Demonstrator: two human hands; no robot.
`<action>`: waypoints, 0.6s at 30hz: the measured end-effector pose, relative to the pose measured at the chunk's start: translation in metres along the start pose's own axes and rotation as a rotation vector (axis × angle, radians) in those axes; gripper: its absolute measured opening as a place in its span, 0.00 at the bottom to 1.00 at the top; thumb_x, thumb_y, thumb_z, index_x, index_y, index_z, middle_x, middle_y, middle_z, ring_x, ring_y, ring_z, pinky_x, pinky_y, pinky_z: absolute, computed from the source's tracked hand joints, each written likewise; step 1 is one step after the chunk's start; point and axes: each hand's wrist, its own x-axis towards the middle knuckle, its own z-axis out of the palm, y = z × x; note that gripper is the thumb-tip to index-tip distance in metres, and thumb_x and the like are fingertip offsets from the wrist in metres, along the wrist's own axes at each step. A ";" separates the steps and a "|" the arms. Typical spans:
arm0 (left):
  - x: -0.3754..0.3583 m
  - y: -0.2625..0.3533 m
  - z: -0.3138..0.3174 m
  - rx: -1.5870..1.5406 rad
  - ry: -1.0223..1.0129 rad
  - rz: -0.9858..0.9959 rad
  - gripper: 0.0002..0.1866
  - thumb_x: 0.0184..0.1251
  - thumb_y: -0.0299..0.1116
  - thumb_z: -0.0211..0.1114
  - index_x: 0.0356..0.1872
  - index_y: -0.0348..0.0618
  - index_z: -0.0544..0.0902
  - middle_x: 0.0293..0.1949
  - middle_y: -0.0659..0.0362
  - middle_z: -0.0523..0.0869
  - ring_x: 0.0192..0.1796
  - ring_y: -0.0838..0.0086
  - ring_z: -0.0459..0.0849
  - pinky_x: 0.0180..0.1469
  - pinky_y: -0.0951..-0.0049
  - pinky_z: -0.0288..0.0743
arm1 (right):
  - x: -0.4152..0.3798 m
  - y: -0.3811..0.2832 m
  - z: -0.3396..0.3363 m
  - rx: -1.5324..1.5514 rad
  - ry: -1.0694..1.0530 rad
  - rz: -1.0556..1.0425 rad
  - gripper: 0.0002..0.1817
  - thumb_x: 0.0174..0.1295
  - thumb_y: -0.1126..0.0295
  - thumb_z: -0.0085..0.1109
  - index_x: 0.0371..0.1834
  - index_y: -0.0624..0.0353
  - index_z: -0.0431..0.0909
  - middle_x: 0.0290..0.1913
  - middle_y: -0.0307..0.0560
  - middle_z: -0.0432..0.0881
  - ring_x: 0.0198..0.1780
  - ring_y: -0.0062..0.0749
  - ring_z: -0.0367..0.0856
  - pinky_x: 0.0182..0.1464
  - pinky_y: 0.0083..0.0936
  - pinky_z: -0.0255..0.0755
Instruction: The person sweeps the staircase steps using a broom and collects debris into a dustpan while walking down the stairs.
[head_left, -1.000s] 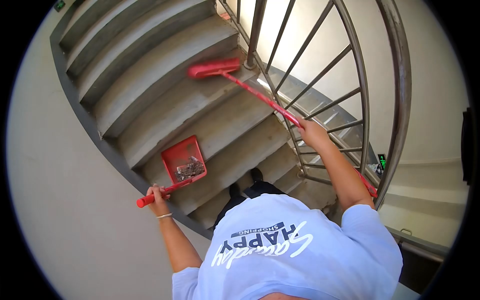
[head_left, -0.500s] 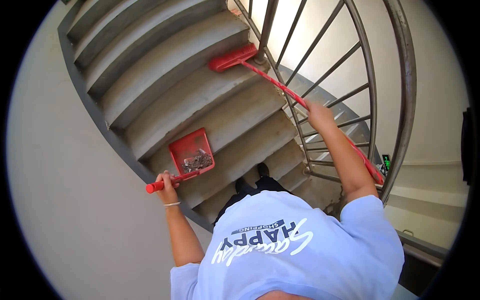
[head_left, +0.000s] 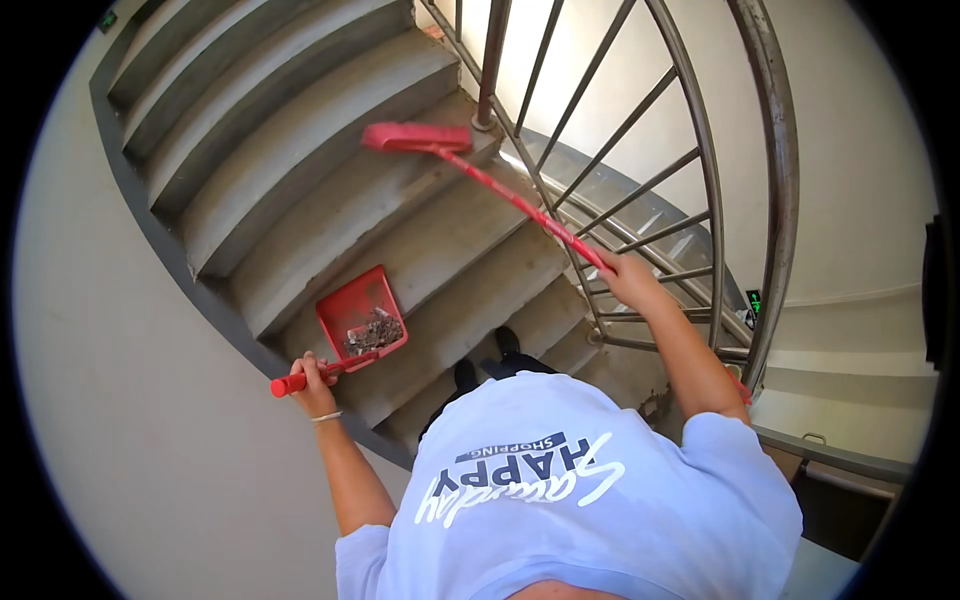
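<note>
My left hand is closed round the handle of a red dustpan, near the wall side of the stairs. A heap of grey debris lies in the pan. In my right hand is the long red handle of a broom, gripped beside the railing. The broom's red head, slightly blurred, is over a higher step near the railing posts. Part of the handle behind my right forearm is hidden.
Curved concrete stairs rise toward the upper left. A metal railing runs along the right, close to my right arm. On the left is a pale wall with a dark grey border. My dark shoes are on a lower step.
The broom head has moved left, away from the railing post, and its handle has swung with my right hand. My left hand still holds the dustpan; the whole view has shifted slightly.
</note>
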 end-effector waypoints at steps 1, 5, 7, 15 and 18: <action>0.000 0.000 0.000 0.004 -0.001 0.000 0.17 0.68 0.37 0.60 0.19 0.41 0.72 0.20 0.61 0.76 0.26 0.78 0.79 0.19 0.82 0.72 | -0.015 0.002 -0.005 0.078 -0.059 -0.023 0.24 0.60 0.65 0.53 0.63 0.40 0.71 0.41 0.57 0.82 0.43 0.50 0.81 0.44 0.40 0.73; 0.000 0.001 -0.002 0.010 -0.025 -0.003 0.17 0.68 0.37 0.60 0.20 0.41 0.72 0.21 0.61 0.76 0.27 0.78 0.79 0.19 0.82 0.72 | -0.051 0.010 -0.024 0.106 -0.007 0.032 0.24 0.60 0.63 0.56 0.62 0.41 0.72 0.40 0.54 0.83 0.42 0.48 0.82 0.44 0.38 0.73; 0.001 0.001 0.000 0.016 -0.024 0.003 0.17 0.68 0.37 0.60 0.20 0.41 0.72 0.21 0.61 0.76 0.27 0.77 0.80 0.20 0.82 0.73 | -0.048 0.008 -0.020 0.030 0.012 0.030 0.26 0.60 0.62 0.56 0.64 0.41 0.70 0.40 0.55 0.83 0.43 0.49 0.81 0.45 0.40 0.73; 0.002 0.003 0.000 0.011 -0.028 -0.001 0.17 0.68 0.37 0.59 0.20 0.42 0.71 0.20 0.61 0.75 0.27 0.77 0.79 0.20 0.82 0.72 | -0.043 0.007 0.013 0.015 0.036 0.040 0.24 0.60 0.61 0.55 0.63 0.41 0.71 0.42 0.58 0.82 0.44 0.54 0.80 0.47 0.44 0.73; 0.002 0.002 -0.001 -0.003 -0.036 -0.014 0.17 0.68 0.37 0.59 0.20 0.42 0.71 0.20 0.61 0.75 0.27 0.78 0.79 0.20 0.82 0.72 | -0.051 0.011 -0.006 0.010 0.024 0.087 0.25 0.61 0.61 0.55 0.63 0.37 0.71 0.44 0.57 0.82 0.46 0.54 0.80 0.48 0.44 0.73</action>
